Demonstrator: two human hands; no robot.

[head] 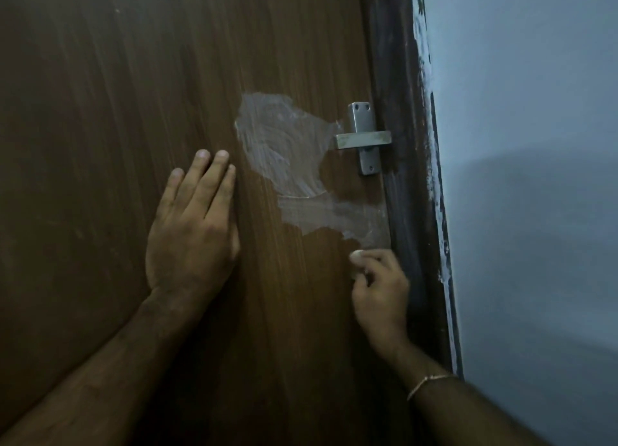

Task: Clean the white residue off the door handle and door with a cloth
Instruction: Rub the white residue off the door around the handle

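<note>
Right hand (379,283) pinching small, soft-looking white wad (356,255) beneath residue (284,144), probably light and best bunched at fingertips; left hand (194,221) flat, relaxed on door (117,94).

The door (133,111) is dark brown with a vertical wood grain and fills the left and middle of the view. Its metal door handle (364,139) sits near the right edge: a grey upright plate with screws at top and bottom and a flat lever pointing left, with pale smears on the lever. White residue (277,138) spreads in streaky swipes left of the handle, and a second patch (334,216) lies below it, reaching the door's right edge. A small whitish piece, perhaps the cloth (356,255), touches the door just below that lower patch.
</note>
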